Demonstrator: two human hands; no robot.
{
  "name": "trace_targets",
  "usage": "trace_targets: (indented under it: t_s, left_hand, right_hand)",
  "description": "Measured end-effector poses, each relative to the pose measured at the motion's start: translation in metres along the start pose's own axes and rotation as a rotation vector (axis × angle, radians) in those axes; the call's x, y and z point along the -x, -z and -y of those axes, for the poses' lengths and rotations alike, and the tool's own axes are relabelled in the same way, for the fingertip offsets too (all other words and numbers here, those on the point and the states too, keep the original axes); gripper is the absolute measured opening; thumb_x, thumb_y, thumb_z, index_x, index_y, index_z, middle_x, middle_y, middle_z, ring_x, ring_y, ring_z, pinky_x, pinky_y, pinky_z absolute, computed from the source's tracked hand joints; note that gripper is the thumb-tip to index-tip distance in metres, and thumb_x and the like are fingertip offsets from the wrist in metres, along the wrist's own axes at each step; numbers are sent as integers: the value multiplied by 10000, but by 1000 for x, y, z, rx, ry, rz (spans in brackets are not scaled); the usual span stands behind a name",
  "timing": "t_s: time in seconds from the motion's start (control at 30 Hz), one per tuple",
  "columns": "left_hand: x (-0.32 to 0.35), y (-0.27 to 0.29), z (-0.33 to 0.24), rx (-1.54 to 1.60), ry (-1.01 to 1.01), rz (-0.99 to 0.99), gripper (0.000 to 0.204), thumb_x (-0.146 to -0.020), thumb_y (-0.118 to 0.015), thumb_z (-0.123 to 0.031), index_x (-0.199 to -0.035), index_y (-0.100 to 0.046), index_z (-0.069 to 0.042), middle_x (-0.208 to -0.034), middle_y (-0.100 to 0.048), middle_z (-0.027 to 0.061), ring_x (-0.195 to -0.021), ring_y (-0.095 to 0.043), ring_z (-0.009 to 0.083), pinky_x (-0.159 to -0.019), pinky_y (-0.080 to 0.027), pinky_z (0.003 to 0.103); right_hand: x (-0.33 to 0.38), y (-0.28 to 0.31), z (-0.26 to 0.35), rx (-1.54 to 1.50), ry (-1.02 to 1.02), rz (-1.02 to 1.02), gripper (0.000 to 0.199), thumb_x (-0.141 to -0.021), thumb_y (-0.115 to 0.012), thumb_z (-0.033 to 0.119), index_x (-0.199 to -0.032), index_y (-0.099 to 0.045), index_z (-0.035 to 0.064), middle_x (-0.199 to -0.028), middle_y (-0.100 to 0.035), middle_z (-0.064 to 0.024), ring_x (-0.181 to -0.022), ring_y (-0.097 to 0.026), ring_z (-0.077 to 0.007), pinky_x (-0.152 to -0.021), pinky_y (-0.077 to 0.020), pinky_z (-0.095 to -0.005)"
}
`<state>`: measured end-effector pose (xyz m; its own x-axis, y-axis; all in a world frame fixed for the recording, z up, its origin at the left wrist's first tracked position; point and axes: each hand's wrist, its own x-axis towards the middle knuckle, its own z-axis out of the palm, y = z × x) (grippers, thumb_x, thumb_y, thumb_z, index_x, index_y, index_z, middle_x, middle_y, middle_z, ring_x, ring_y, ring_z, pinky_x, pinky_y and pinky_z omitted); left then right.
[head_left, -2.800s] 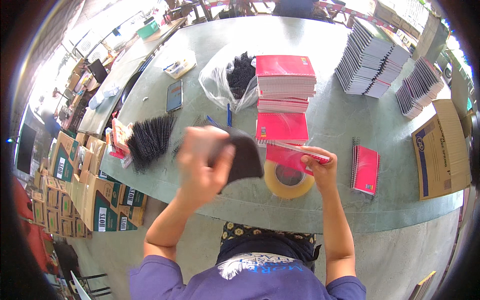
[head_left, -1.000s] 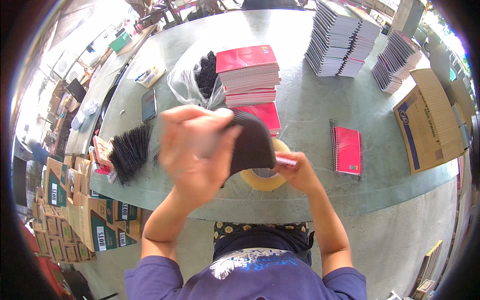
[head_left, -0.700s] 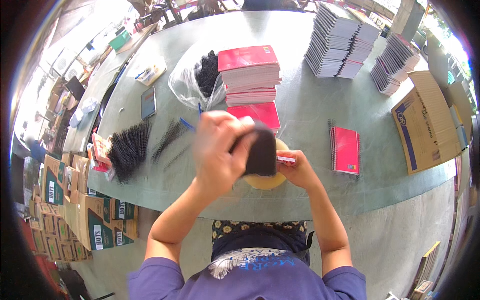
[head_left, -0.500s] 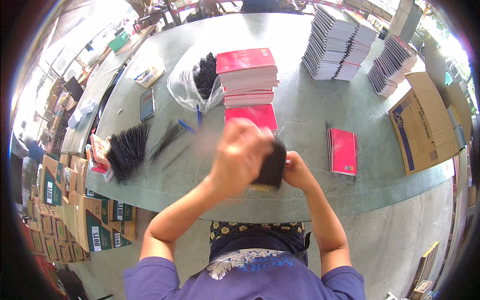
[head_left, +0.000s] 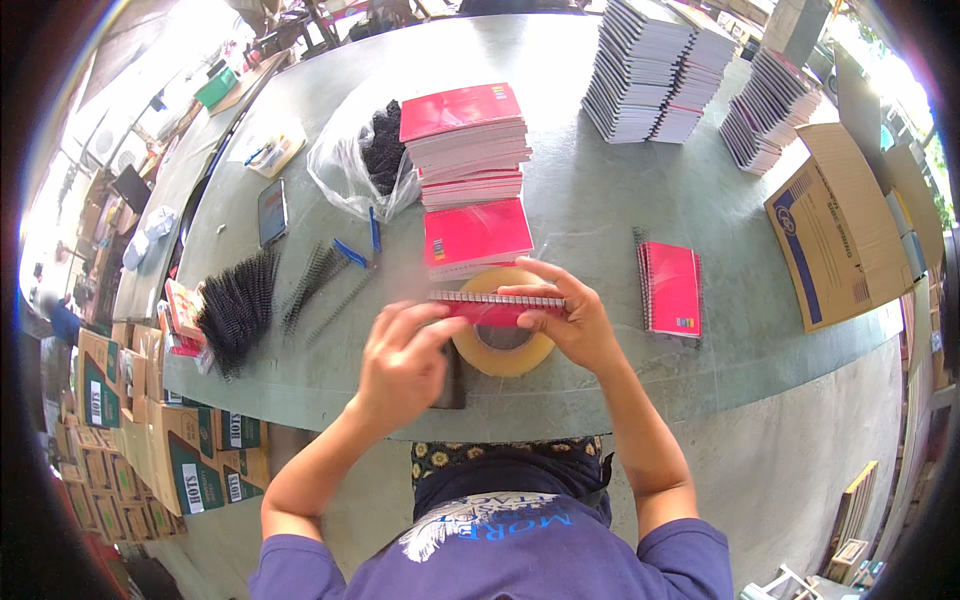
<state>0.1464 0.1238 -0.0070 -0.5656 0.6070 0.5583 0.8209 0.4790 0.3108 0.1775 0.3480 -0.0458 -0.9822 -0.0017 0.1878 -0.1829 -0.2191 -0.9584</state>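
At the frame's centre, our right hand point(head_left: 580, 315) pinches a red notebook point(head_left: 482, 312) above the tape roll point(head_left: 503, 364); our left hand point(head_left: 402, 362) half-curls at its left end, grip unclear. We seem to be tending its spiral edge; continuing calls for steady support.

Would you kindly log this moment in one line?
Right hand: gripping red wire-bound notebook; Left hand: at its left end; Beneath: yellowish tape roll; Beyond: stacked red notebooks

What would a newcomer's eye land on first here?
Probably the tall stack of red notebooks near the middle of the table. Next, the red spiral notebook in the right hand, above a tape roll. The bristling bunch of black binding coils at the table's left also stands out.
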Motion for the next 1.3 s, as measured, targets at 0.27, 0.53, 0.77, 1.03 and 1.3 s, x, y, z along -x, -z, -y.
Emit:
trace_targets:
  t_s: [0.27, 0.53, 0.77, 1.03, 1.3]
  left_hand:
    - [-63, -51, -12, 274, -176, 327, 281, -749, -640, -66, -1024, -596, -22, -926, -615, 147, -888, -598, 319, -812, -472, 408]
    - [-66, -56, -19, 283, -235, 292, 142, -796, -595, -90, -910, -595, -5, -827, -605, 150, -826, -584, 329, -777, -473, 408]
    - [-64, -57, -25, 256, -117, 285, 89, -735, -611, -67, -814, -587, -34, -824, -595, 122, -849, -576, 307, -749, -472, 395]
    - [-81, -31, -26, 266, 154, 329, 261, -676, -716, -62, -927, -645, -57, -853, -650, 111, -834, -640, 265, -751, -503, 320]
    - [-140, -101, -91, 652, -95, -178, 230, -700, -705, 10, -921, -649, -20, -869, -657, 86, -789, -619, 203, -689, -497, 309]
  right_hand:
    - [29, 19, -7, 506, -121, -115, 150, -810, -669, 28, -954, -671, -10, -856, -695, -46, -813, -602, -65, -727, -490, -236]
    - [32, 17, -18, 562, 28, -199, 151, -808, -653, 25, -955, -671, -7, -817, -698, -53, -760, -589, -47, -676, -487, -232]
    - [37, 6, -16, 787, 141, -253, 165, -806, -653, 52, -968, -671, 22, -800, -695, -73, -720, -615, -66, -636, -483, -250]
    - [47, 39, -15, 338, 126, -373, 134, -824, -639, 20, -950, -660, -22, -843, -685, -77, -763, -627, -120, -706, -498, -266]
    - [45, 164, 29, 78, 131, -630, 242, -871, -613, 50, -1106, -599, -8, -999, -649, -62, -900, -599, -116, -793, -475, -247]
